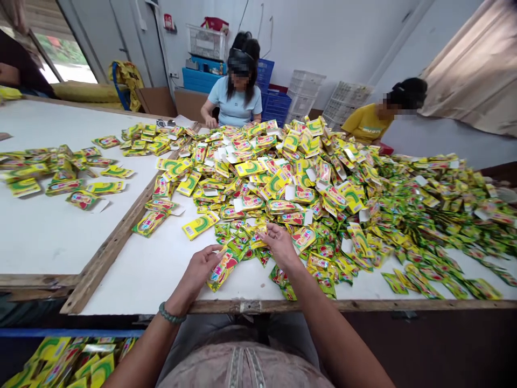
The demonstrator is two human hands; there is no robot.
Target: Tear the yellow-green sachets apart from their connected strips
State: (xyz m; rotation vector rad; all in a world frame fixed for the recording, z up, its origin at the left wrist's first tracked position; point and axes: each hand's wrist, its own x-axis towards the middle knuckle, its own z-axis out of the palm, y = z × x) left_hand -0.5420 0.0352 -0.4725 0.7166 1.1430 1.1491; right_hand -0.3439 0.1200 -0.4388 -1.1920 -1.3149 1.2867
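Observation:
My left hand (202,268) grips a small yellow and green carton (222,272) with pink lettering and red fruit pictures, tilted over the white tabletop near its front edge. Just right of it, my right hand (280,247) has its fingers and thumb closed on a shiny yellow-green packet (257,237), partly covered by the fingers. Loose green foil packets (323,264) lie under and beside my right wrist. Beyond both hands rises a large heap of similar cartons (258,186), some with white flaps standing open. One yellow carton (200,225) rests apart from the heap.
A raised wooden strip (117,245) divides the tabletop; more cartons (67,170) lie left of it. Two people (238,91) (374,116) sit across the table, and another person's arm (10,74) shows far left. A blue-rimmed bin (76,332) of cartons is below left.

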